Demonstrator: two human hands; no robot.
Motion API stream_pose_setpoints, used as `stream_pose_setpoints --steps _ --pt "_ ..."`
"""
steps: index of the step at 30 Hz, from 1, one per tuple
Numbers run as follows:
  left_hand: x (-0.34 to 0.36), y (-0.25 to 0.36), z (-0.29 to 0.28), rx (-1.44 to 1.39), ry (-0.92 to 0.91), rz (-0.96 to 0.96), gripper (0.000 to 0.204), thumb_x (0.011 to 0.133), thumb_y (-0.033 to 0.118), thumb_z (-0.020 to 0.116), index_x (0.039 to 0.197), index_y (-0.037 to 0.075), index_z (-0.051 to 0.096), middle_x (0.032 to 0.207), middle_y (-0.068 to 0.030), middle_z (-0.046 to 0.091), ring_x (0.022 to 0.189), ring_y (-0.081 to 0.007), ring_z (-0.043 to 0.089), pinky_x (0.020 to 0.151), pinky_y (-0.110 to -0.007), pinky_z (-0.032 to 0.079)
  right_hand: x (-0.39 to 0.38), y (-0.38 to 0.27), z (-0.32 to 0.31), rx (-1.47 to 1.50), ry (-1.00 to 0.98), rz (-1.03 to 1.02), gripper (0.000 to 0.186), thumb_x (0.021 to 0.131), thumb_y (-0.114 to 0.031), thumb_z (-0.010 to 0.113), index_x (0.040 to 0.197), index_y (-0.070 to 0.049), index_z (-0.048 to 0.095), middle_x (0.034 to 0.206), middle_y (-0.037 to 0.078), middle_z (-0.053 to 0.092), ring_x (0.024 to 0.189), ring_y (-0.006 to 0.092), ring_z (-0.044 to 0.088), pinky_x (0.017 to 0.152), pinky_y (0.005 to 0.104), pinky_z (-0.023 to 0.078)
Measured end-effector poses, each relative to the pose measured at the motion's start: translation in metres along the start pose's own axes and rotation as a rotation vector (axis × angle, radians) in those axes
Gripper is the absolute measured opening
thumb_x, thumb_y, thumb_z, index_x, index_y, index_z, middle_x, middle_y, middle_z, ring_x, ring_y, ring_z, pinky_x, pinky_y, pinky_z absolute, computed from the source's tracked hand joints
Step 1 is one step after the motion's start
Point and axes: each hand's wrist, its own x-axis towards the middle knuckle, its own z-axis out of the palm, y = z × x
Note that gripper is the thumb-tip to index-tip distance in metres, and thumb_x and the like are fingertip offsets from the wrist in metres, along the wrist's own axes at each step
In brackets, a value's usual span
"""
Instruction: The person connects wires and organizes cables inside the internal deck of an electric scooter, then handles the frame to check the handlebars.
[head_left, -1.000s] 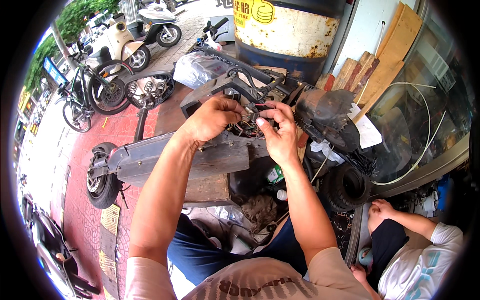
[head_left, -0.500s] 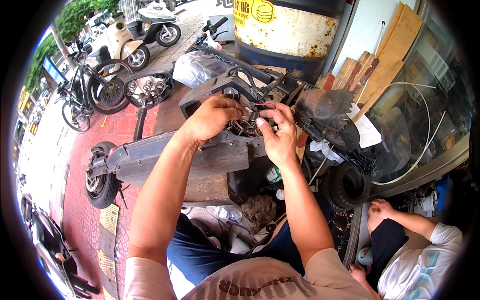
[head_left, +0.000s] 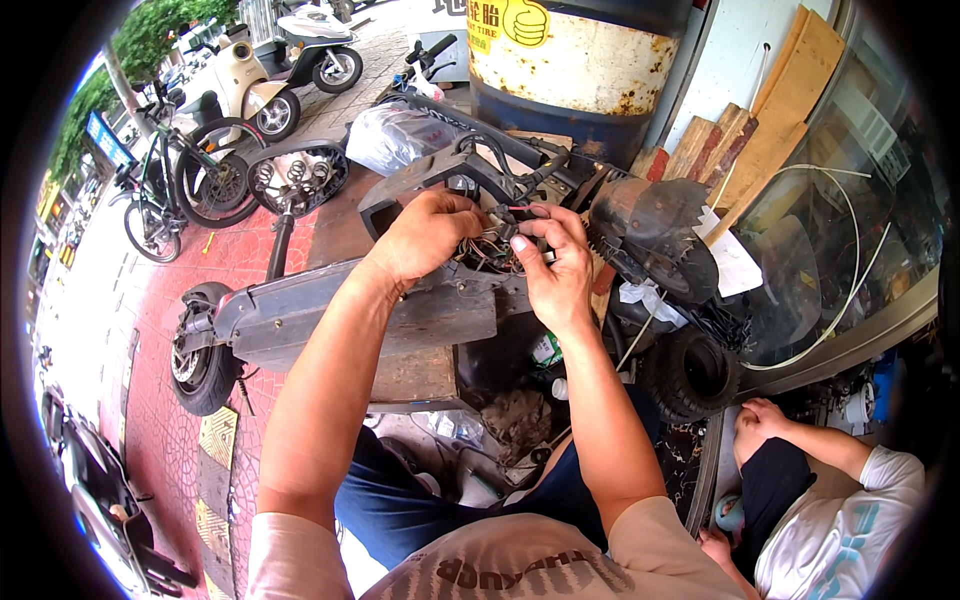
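- The dark scooter body [head_left: 445, 315] stretches lengthwise leftward below our left fingers [head_left: 462, 215].
- These and our right fingers [head_left: 562, 228] bend inward; how closed, and on what, we cannot tell.
- Wires [head_left: 484, 252] tangle just below both.
- A grey connector [head_left: 508, 229] sits between them, nearer our right fingers.

Relative to the scooter body [head_left: 380, 315], the drum [head_left: 570, 85] stands behind, the bicycle [head_left: 195, 180] behind and left, and the leaning planks [head_left: 790, 85] behind and right. Loose tyres [head_left: 668, 378] lie front-right of it, the seated person [head_left: 845, 515] farther front-right. Wires [head_left: 482, 252] lie in it, between left hand [head_left: 425, 237] and right hand [head_left: 560, 275]
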Motion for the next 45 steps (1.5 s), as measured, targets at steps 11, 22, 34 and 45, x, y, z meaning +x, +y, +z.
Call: stream_pose_setpoints --steps 11,22,34,45 --pt "-0.002 0.002 0.002 0.007 0.003 -0.008 0.019 0.094 0.013 0.077 0.099 -0.005 0.080 0.099 -0.0082 0.076 0.091 -0.0157 0.066 0.088 -0.031 0.051 0.000 0.003 -0.006 -0.001 -0.022 -0.045 0.024 0.088 0.000 0.073 0.112 -0.004 0.074 0.134 0.015 0.067 0.127 0.0345 0.064 0.111 0.0437 0.048" --pt "0.004 -0.011 0.004 0.180 0.153 0.074 0.015 0.093 0.010 0.078 0.094 -0.005 0.078 0.090 -0.0061 0.071 0.084 -0.0135 0.062 0.078 -0.031 0.049 -0.001 0.005 -0.005 0.010 0.007 -0.036 0.034 0.082 0.009 0.063 0.113 -0.004 0.068 0.131 0.016 0.068 0.126 0.0359 0.064 0.109 0.0434 0.049" --pt "0.004 -0.012 0.007 0.242 0.172 0.098 0.017 0.096 0.012 0.076 0.093 -0.005 0.077 0.082 -0.0026 0.068 0.079 -0.0113 0.058 0.073 -0.031 0.047 0.001 0.016 -0.011 0.186 -0.127 0.038 0.031 0.081 0.010 0.061 0.101 -0.006 0.079 0.140 0.011 0.062 0.120 0.0293 0.063 0.104 0.0392 0.052" --pt "0.006 -0.020 0.007 0.251 0.162 0.243 0.016 0.097 0.011 0.077 0.092 -0.004 0.077 0.081 -0.0035 0.068 0.079 -0.0119 0.059 0.074 -0.032 0.048 0.003 -0.002 -0.013 0.019 -0.169 0.036 0.017 0.084 -0.003 0.084 0.100 -0.005 0.080 0.143 0.010 0.059 0.125 0.0295 0.059 0.103 0.0400 0.053"
